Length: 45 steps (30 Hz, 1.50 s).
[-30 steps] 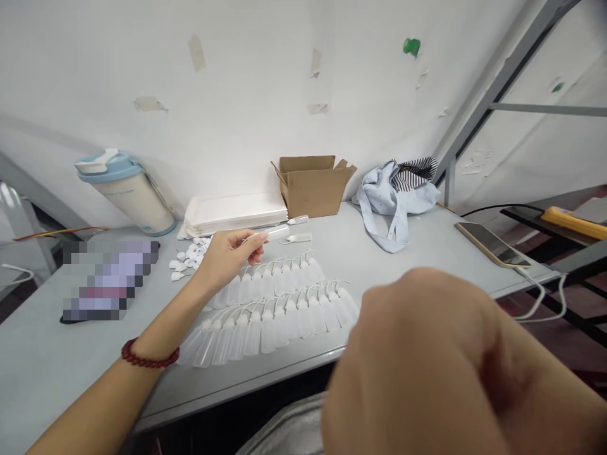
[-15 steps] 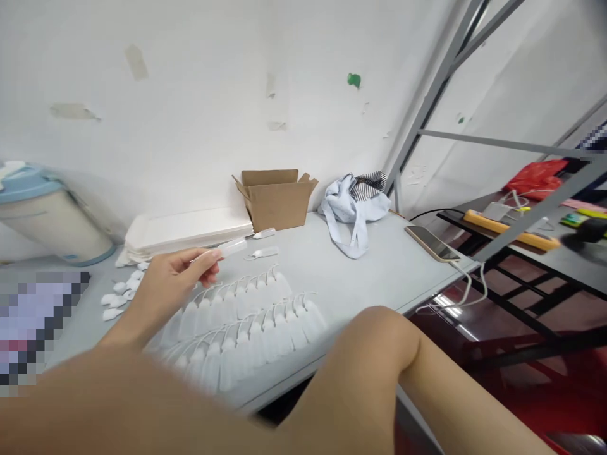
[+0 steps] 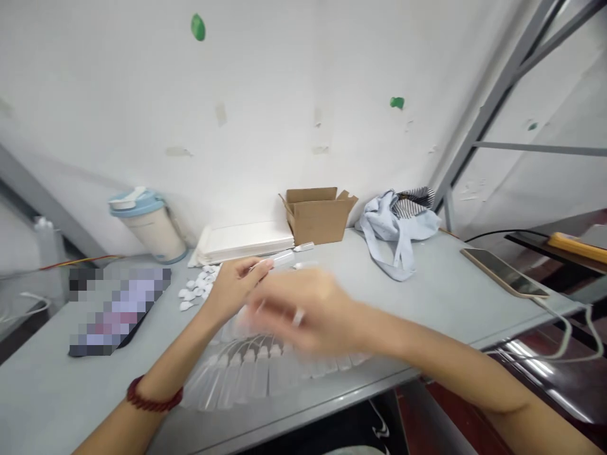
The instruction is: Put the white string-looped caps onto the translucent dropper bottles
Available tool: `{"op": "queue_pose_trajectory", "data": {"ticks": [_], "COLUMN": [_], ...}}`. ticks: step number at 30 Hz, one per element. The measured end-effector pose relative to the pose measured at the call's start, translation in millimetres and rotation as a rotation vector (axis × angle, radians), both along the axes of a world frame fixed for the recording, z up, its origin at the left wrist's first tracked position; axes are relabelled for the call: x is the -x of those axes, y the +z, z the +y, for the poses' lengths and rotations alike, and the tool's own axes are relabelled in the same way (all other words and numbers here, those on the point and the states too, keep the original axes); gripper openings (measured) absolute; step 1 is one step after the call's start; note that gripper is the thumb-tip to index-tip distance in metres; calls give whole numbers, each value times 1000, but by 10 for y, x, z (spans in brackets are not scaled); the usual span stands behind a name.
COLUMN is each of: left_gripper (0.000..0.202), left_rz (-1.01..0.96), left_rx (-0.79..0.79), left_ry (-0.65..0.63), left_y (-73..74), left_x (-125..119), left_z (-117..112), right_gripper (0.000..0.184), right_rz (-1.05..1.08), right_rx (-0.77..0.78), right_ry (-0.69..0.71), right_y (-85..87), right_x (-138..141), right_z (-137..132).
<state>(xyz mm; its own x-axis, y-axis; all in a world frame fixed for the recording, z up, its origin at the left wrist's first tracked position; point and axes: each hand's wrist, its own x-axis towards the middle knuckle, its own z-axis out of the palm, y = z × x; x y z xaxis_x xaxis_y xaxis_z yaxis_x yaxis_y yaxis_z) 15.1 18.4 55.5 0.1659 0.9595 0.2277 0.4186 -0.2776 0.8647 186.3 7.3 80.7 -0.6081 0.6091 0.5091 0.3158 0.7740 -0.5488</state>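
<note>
My left hand (image 3: 237, 284) is closed, its thumb and fingers pinching a clear plastic tube (image 3: 283, 258) that points right over the table. Just right of it, my right hand (image 3: 308, 309) is smeared by motion. A small white spot shows at its fingers, too blurred to name. Beneath both hands lie rows of clear tubes (image 3: 237, 379) with white tops and thin string loops, partly covered by my right hand. Beside my left wrist is a pile of small white pieces (image 3: 196, 287). One more capped tube (image 3: 304, 247) rests near the box.
Along the wall stand a blue-lidded cup (image 3: 154, 230), a stack of white flat packs (image 3: 246, 239), an open cardboard box (image 3: 318, 221) and a light blue cloth bag (image 3: 398, 221). A phone (image 3: 502, 272) with a cable lies right. A blurred-out flat object (image 3: 118, 309) lies left.
My right hand has come up over the tubes beside my left hand. My left hand still pinches the clear tube. The view has shifted, so the table's things appear further right.
</note>
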Motion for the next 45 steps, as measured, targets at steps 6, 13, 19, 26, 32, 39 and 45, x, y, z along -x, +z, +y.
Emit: {"op": "queue_pose_trajectory", "data": {"ticks": [6,13,19,26,32,39,45], "left_gripper": [37,32,31,39,39,28,25], "left_rz": [32,195,347,197,216,621,467], "left_rx": [46,-150,-356,-14,-12,-631,-414], "left_ry": [-100,-164,-138,-221,-284,-212,-223], "left_y": [-13,-84,-176,-48,1,-184,-86], "left_x": [-43,-60,-131,-89,-78,-77,-75], "left_z": [-21,-56,-72,-71,-96,-82,-90], "right_gripper": [32,33,44,33,34,49,46], "right_rz": [95,192,215,246,204,319,362], "right_rx": [25,250,510,346,174,830,729], "right_ry": [-176,-128,-127,-135,-204,-27,-29], "right_y": [-339,-414,-508,-499,-507,-536,-488], "right_x": [-427,-302,-371,-361,-323,-339,-340], "right_z": [407,245,274,239,181,241,222]}}
